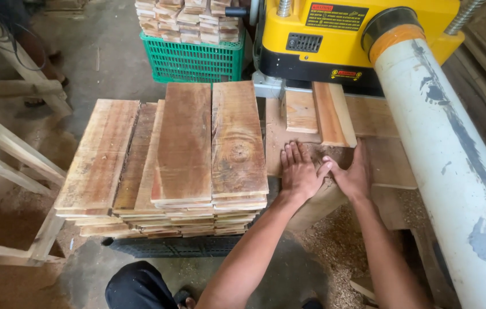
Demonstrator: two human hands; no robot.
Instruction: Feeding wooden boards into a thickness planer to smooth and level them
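Observation:
My left hand (299, 170) lies flat, fingers together, on the wooden feed table (393, 163) in front of a yellow planer (334, 40). My right hand (351, 174) rests beside it, thumb touching the left hand, fingertips against the near end of a narrow reddish board (333, 114). A shorter pale board (300, 111) lies to the left of that one, both pointing into the planer's mouth. Neither hand grips anything.
A tall stack of planks (180, 154) sits on a dark crate to the left. Behind it a green crate (194, 60) carries small wood blocks. A thick white pipe (454, 166) runs down the right side. Wooden frames (8, 154) stand far left. Sawdust covers the floor.

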